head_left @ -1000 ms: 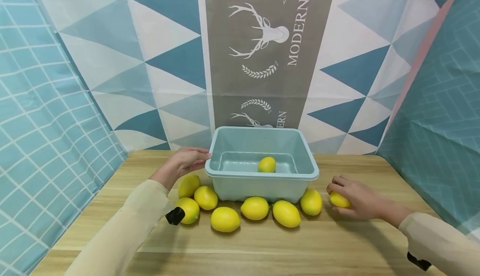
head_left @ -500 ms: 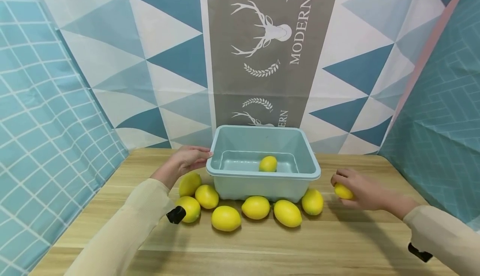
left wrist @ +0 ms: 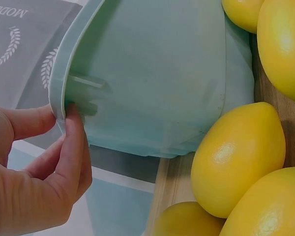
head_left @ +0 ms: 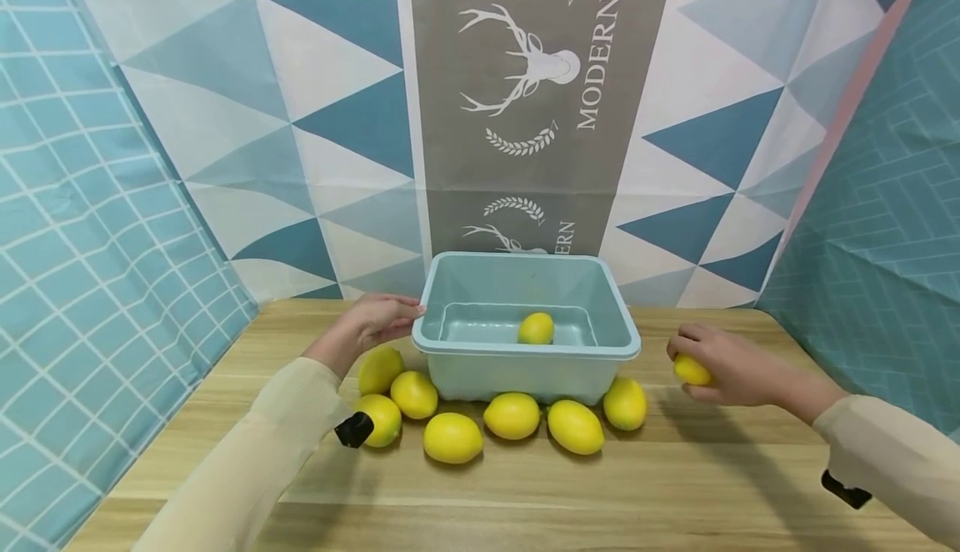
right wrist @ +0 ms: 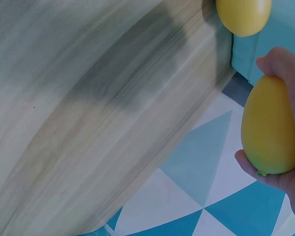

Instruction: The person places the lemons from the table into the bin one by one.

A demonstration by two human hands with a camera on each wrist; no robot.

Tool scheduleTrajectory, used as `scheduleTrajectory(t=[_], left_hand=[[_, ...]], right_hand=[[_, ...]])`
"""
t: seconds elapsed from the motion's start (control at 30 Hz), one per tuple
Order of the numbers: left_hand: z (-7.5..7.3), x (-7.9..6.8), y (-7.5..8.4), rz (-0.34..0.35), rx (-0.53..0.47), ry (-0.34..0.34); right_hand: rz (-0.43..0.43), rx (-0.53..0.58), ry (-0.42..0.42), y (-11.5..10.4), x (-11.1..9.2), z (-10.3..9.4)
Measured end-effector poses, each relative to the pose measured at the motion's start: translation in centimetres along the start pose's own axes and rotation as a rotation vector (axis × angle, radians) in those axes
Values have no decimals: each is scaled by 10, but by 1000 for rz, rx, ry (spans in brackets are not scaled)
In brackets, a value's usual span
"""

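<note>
My left hand (head_left: pixel 378 323) pinches the left rim of a pale blue plastic tub (head_left: pixel 525 373), thumb on one side and fingertips on the other, as the left wrist view shows. One lemon (head_left: pixel 536 328) lies inside the tub. To the right of the tub, my right hand (head_left: pixel 731 367) grips another lemon (right wrist: pixel 270 128), with thumb and fingers curled round it. Several lemons lie on the table along the tub's front and left side, among them one lemon (head_left: pixel 624 403) at its front right corner and one lemon (left wrist: pixel 238 160) below my left hand.
The wooden table (head_left: pixel 495 510) ends at a patterned backdrop (head_left: pixel 517 118) close behind the tub. Blue tiled-print cloth (head_left: pixel 97 285) hangs at the left, and a teal cloth (head_left: pixel 877 310) at the right. The front lemons (head_left: pixel 453 438) form a loose row before the tub.
My right hand has risen slightly and shifted away to the right and back, carrying its lemon off the table. My left hand, the tub and the other lemons keep their places.
</note>
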State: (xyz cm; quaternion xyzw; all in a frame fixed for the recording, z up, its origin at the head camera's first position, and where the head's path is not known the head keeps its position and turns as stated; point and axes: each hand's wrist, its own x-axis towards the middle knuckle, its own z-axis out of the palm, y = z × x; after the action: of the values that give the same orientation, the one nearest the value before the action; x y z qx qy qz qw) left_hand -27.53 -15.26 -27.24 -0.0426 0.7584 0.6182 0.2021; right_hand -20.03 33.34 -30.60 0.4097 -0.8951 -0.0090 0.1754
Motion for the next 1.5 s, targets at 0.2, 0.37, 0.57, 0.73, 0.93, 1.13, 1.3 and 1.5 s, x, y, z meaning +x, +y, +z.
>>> scheduleTrajectory(t=[0.2, 0.37, 0.57, 0.73, 0.93, 1.13, 1.3, 1.5], left_hand=[[1, 1, 2, 5, 1, 5], [3, 1, 1, 16, -17, -3], [2, 1, 0, 9, -36, -11], [0, 2, 2, -2, -80, -40], [-4, 3, 0, -27, -133, -72], [-6, 3, -3, -33, -163, -94], [-5, 6, -3, -34, -169, -92], [-7, 6, -4, -23, -192, -92]], right_hand=[[26, -13, -12, 0, 2, -7], [31, -19, -13, 0, 1, -12], [22, -21, -22, 2, 2, -15], [18, -47, -18, 5, 7, -21], [26, -51, -18, 4, 12, -26], [36, -54, -28, 3, 13, -28], [17, -64, -14, 6, 17, -31], [7, -67, -14, 8, 23, -36]])
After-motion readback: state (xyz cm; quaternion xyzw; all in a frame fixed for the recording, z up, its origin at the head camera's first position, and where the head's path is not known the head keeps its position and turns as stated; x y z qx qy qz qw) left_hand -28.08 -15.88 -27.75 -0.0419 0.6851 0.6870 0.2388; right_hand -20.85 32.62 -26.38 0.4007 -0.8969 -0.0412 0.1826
